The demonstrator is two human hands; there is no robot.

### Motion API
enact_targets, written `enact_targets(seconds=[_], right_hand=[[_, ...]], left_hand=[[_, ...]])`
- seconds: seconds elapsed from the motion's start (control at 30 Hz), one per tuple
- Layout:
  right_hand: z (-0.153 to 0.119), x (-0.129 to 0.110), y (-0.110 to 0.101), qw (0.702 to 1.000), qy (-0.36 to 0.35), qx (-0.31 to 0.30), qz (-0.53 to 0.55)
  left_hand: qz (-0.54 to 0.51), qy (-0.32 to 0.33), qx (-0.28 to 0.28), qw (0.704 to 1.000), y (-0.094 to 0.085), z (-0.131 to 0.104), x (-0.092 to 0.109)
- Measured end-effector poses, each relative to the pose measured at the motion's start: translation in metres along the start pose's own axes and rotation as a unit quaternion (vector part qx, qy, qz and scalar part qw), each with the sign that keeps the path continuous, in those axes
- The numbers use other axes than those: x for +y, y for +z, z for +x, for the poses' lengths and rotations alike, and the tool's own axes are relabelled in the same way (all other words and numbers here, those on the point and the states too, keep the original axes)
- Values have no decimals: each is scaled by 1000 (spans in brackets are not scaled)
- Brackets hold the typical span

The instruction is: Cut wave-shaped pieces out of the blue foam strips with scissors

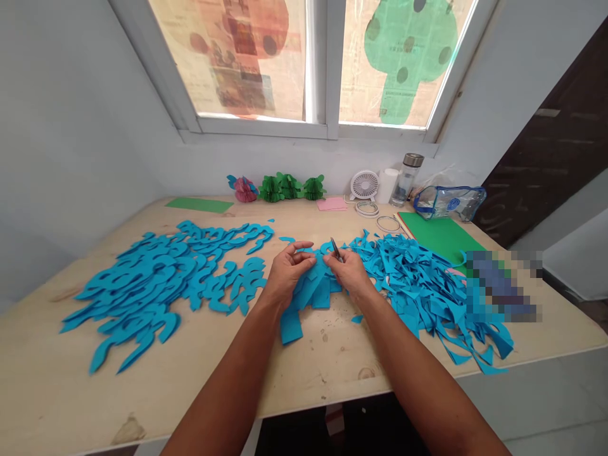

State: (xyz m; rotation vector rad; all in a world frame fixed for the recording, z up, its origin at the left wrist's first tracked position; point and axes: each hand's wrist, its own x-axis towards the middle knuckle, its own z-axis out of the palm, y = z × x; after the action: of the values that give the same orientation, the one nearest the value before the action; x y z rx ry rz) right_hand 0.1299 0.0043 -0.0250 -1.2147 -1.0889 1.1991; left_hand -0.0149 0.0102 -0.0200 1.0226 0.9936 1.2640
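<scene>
Our left hand (pixel 288 266) pinches the far edge of a folded blue paper piece (pixel 308 292) between thumb and fingertips, while our right hand (pixel 349 271) closes around small scissors (pixel 335 249), whose blades point up and away at the paper's top edge. The piece lies at the middle of the wooden table (pixel 228 373), between both hands. To the left spreads a pile of cut blue curly shapes (pixel 166 285); to the right, a heap of blue paper scraps (pixel 422 291). Farther right lies a green paper sheet (pixel 439 235), and a small white fan (pixel 365 186) stands by the far wall.
</scene>
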Motion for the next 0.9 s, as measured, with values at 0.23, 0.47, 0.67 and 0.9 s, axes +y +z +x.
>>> enact_targets(seconds=[0.23,0.47,0.67,0.9], right_hand=[[10,7,-4,991,-10,115,66],[13,8,-8,979,-15,172,106],[14,10,-7,980,-22,168,109],[17,14,-9,976,-47,194,88]], left_hand=[[64,-35,-80,994,-7,1,3],[73,-42,-35,996,-8,5,-3],[3,-51,9,999,-9,8,-4],[38,-32,11,999,-10,9,-4]])
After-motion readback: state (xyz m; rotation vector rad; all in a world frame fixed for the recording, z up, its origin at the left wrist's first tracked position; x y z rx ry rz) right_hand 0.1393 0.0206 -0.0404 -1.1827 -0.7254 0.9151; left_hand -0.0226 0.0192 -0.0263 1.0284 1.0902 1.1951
